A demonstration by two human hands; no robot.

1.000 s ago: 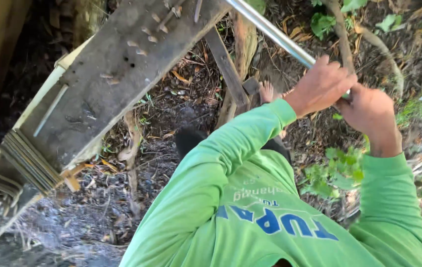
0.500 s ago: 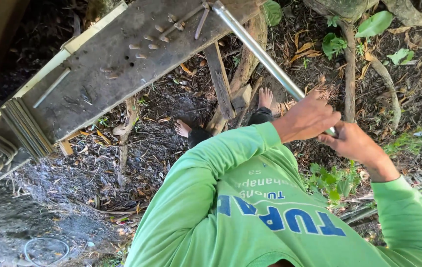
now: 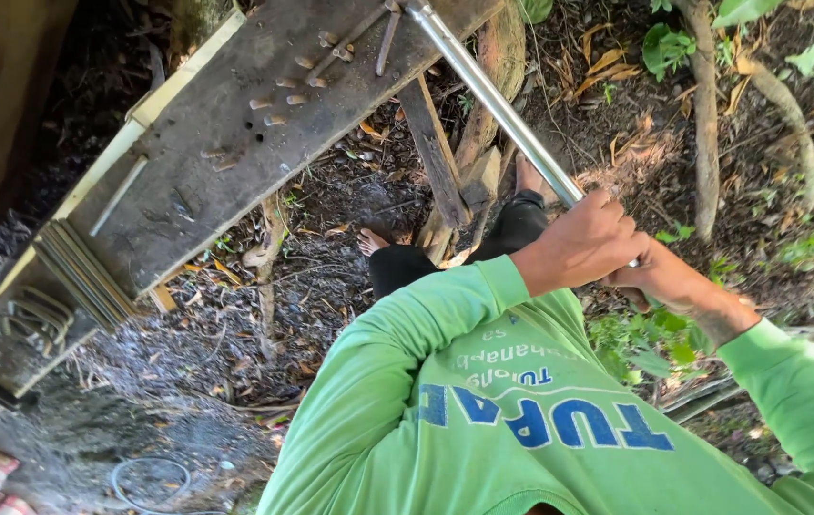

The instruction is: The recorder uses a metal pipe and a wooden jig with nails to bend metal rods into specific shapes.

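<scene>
Outdoors, both hands clamp a long metal pipe.

Left hand (image 3: pixel 579 243) and right hand (image 3: pixel 669 281) sit touching each other, each grip closed around the metal pipe (image 3: pixel 493 100), which slants up to a weathered plank worktop (image 3: pixel 235 143) studded with nails (image 3: pixel 283 91). Bare feet (image 3: pixel 374 238) stand on leaf-strewn soil below.

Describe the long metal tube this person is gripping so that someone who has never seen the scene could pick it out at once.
Start at the weathered wooden workbench slanting across the upper left. From its top end a shiny metal tube runs down and right into the left hand and right hand. It is the only long, bright, smooth piece; the short bolts on the bench are dull.
</scene>
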